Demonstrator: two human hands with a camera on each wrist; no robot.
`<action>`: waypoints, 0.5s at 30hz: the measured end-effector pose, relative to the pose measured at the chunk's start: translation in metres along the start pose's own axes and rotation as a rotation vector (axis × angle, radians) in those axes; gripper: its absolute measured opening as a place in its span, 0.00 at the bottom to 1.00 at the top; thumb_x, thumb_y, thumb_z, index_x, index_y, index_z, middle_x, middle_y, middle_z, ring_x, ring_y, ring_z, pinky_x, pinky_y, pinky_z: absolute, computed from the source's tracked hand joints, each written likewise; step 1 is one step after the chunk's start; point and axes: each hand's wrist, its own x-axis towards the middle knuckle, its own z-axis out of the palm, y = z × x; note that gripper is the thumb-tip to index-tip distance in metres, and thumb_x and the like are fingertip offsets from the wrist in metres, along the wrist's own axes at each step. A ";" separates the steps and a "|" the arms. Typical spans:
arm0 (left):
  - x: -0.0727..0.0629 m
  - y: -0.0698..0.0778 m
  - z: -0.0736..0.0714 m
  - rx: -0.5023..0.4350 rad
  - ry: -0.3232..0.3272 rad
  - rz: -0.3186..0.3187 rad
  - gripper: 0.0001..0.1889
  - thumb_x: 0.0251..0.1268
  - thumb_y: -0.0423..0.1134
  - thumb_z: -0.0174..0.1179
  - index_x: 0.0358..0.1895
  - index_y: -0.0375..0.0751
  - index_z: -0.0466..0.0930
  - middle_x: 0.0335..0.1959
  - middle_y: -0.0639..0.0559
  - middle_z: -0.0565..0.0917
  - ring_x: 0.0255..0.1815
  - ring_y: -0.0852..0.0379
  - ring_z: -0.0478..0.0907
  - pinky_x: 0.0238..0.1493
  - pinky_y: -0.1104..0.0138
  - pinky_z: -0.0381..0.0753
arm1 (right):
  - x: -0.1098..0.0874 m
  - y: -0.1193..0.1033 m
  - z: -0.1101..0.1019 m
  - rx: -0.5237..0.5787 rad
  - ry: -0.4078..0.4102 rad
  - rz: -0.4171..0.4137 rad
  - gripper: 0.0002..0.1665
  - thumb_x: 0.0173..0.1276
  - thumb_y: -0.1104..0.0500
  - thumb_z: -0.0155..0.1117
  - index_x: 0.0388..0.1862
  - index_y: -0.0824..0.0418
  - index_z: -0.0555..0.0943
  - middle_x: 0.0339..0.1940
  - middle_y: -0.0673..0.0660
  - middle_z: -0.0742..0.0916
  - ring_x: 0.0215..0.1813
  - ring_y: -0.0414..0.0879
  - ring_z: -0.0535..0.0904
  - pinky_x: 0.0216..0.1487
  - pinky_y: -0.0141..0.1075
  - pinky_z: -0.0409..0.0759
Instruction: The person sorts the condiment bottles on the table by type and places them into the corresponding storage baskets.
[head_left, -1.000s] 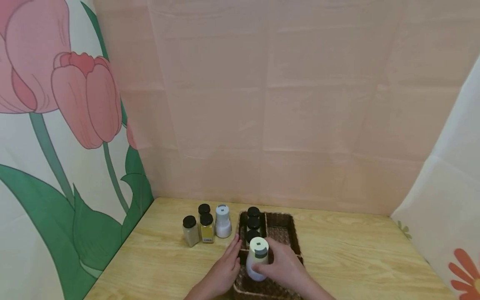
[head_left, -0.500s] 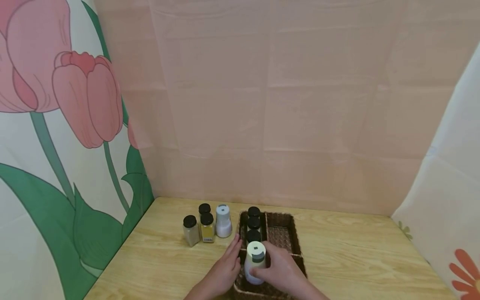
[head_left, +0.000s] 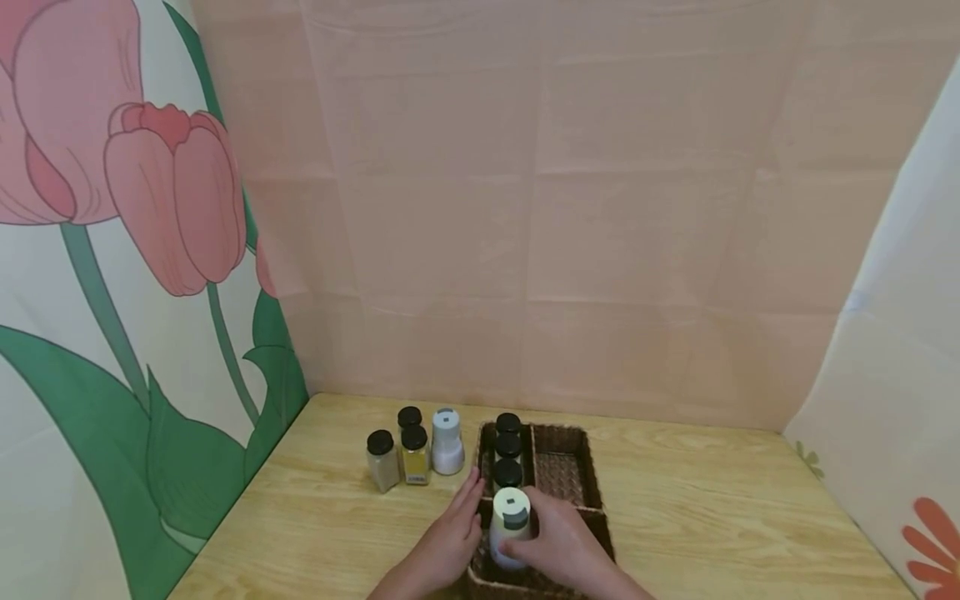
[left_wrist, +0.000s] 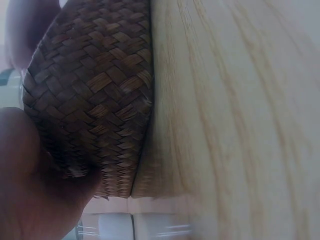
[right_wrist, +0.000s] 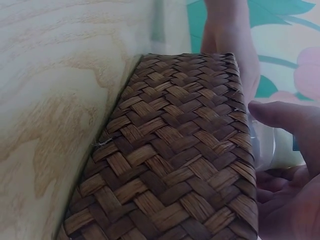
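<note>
My right hand (head_left: pixel 562 537) grips a white bottle (head_left: pixel 504 540) with a pale cream lid, thumb on the near side and fingers round the far side. The bottle stands upright within the near compartment of a brown woven basket (head_left: pixel 595 467), its base hidden by the basket wall. In the right wrist view part of the bottle (right_wrist: pixel 263 145) shows past the woven side (right_wrist: pixel 170 150). My left hand (head_left: pixel 450 537) lies along the basket's left side with straight fingers at the rim. Black-capped jars (head_left: pixel 507 446) stand in a row in the far left compartment.
Left of the basket on the wooden table (head_left: pixel 712 517) stand a jar of pale powder (head_left: pixel 383 468), a yellow-filled jar (head_left: pixel 415 465), another black-capped jar (head_left: pixel 408 415) and a white bottle (head_left: pixel 447 450). A pink cloth (head_left: pixel 562 208) hangs behind.
My right hand has brought the bottle slightly left, nearer and lower into the near compartment. The left hand stays against the basket, and the other jars have not moved.
</note>
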 end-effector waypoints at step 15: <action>0.000 -0.003 0.001 0.019 0.014 0.018 0.28 0.83 0.42 0.43 0.81 0.41 0.55 0.84 0.49 0.48 0.80 0.45 0.55 0.73 0.47 0.64 | 0.003 0.008 0.013 0.014 -0.006 -0.015 0.35 0.51 0.48 0.84 0.53 0.61 0.82 0.43 0.52 0.89 0.43 0.46 0.84 0.40 0.42 0.84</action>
